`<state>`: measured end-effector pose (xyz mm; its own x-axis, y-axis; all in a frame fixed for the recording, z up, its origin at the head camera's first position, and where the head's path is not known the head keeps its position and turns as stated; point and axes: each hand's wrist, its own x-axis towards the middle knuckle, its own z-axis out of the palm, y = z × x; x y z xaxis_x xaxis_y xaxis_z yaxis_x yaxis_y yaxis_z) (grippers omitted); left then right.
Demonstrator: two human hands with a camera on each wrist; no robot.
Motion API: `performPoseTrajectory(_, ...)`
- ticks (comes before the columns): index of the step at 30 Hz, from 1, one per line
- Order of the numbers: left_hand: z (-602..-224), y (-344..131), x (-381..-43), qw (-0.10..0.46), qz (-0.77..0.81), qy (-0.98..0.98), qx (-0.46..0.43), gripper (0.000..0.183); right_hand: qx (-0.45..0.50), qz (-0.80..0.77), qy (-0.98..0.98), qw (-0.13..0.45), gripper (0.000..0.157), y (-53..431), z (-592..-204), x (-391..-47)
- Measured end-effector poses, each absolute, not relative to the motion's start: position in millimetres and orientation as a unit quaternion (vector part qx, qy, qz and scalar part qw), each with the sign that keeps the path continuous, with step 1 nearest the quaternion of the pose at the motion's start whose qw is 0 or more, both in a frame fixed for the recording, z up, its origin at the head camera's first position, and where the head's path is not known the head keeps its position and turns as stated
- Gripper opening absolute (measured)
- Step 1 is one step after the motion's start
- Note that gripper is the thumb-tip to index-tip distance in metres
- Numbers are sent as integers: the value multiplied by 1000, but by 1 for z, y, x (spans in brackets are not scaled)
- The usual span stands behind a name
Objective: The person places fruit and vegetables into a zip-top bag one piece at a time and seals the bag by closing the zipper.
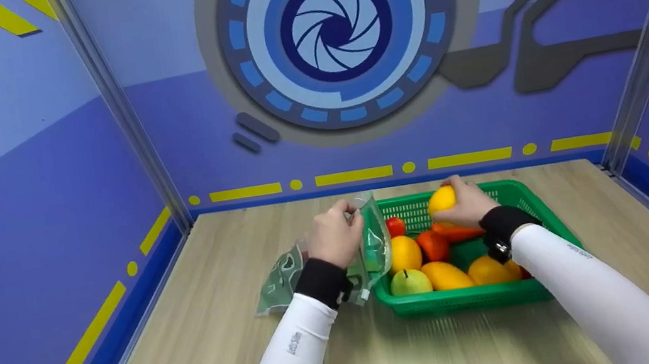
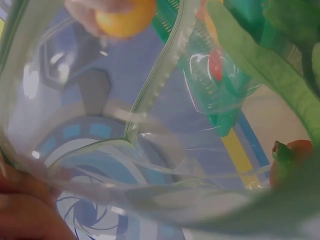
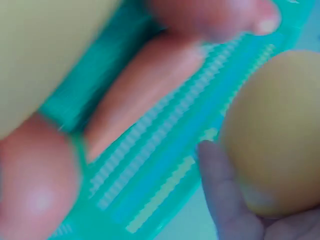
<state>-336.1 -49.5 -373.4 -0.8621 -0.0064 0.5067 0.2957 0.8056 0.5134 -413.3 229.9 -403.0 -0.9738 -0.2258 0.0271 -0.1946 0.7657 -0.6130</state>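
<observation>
My left hand (image 1: 335,235) pinches the rim of a clear zip bag (image 1: 376,244), whose mouth gapes toward the basket. Inside the bag, the left wrist view shows green leaves (image 2: 270,65) and a red vegetable or fruit with a green stem (image 2: 283,152). My right hand (image 1: 470,204) grips a smooth yellow fruit (image 1: 441,200) above the back of a green basket (image 1: 468,297); its exact kind is unclear. Below that hand lies a carrot (image 1: 455,231), beside a red-orange round fruit (image 1: 434,246). The right wrist view is blurred.
In the basket also lie a green pear (image 1: 411,283), an orange (image 1: 404,253), a mango-like yellow fruit (image 1: 447,276), another yellow-orange fruit (image 1: 494,270) and a small red piece (image 1: 395,226). The wooden table (image 1: 208,350) meets blue panels (image 1: 191,137) at back and sides.
</observation>
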Motion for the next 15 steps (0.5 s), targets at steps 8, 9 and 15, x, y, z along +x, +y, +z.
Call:
performPoseTrajectory(8,-374,-50,-337,249,-298,-919,-75,13,-200,-372,906,4,75,187,-374,-389)
performPoseTrajectory(9,-374,-51,-337,248,-299,-918,-74,13,-214,-378,901,8,74,181,-371,-385)
performPoseTrajectory(15,-374,-52,-337,228,-309,-921,-65,14,-296,-381,875,29,73,150,-370,-368)
